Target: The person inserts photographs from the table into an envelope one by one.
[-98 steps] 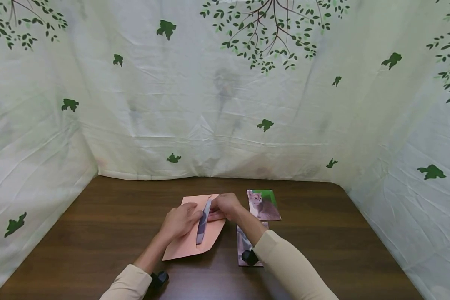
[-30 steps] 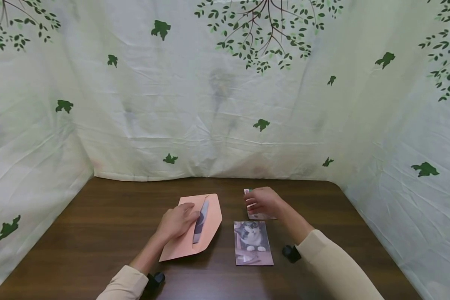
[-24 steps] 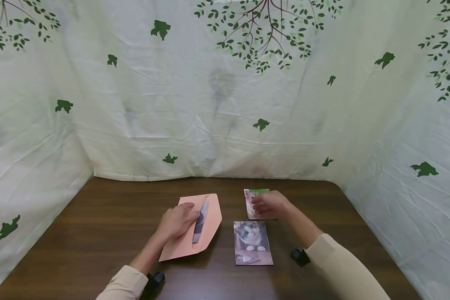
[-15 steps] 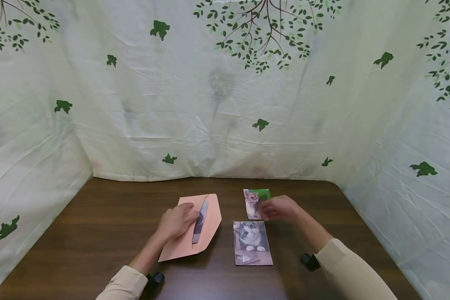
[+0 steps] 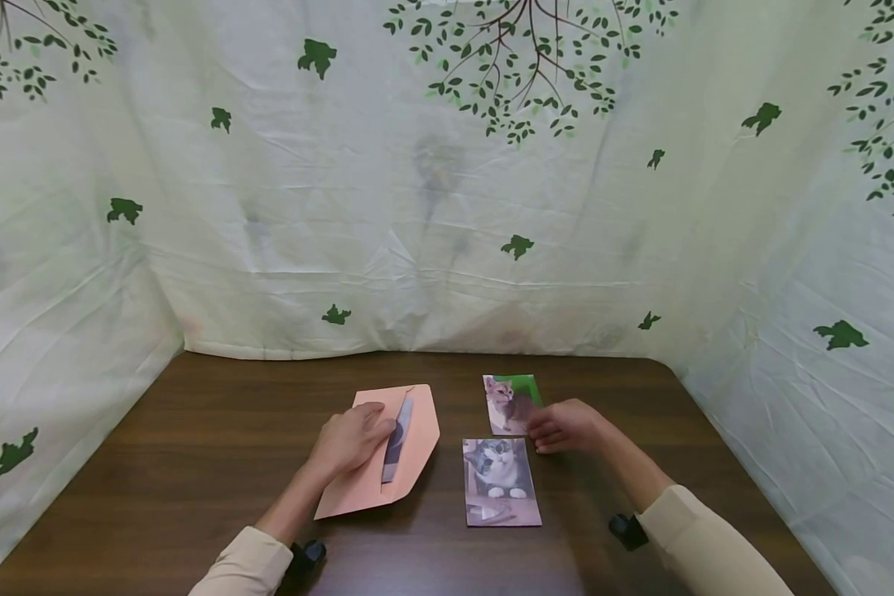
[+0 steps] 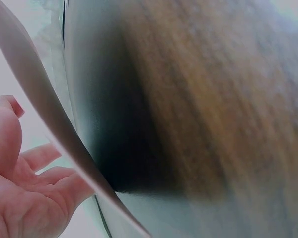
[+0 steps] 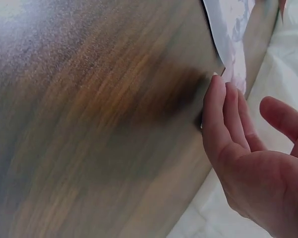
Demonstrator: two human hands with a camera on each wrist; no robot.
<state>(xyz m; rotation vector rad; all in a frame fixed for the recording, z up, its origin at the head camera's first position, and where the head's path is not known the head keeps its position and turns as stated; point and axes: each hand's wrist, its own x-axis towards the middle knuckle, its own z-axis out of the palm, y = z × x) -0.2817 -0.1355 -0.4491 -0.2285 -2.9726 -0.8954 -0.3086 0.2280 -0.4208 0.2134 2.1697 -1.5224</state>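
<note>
A peach envelope (image 5: 353, 493) lies on the table, with a grey-purple strip of a picture (image 5: 395, 455) showing through its opening. My left hand (image 5: 348, 441) rests on the envelope beside that strip; in the left wrist view the fingers of the hand (image 6: 32, 196) are loosely bent behind the paper's edge (image 6: 54, 116). At the lower right corner of a kitten photo with green background (image 5: 502, 404) is my right hand (image 5: 572, 425). The right wrist view shows this hand (image 7: 263, 163) with relaxed fingers, their tips at a photo's edge (image 7: 233, 67). Whether they touch it is unclear.
A second photo, of a grey-and-white cat (image 5: 501, 484), lies just below the kitten photo. A white cloth with green leaf prints (image 5: 432, 207) hangs behind and around the brown wooden table (image 5: 231, 430). Black wrist cameras are on both wrists.
My right hand has left the envelope, passed over the kitten photo and moved right and nearer, uncovering both photos. The left hand has stayed on the envelope.
</note>
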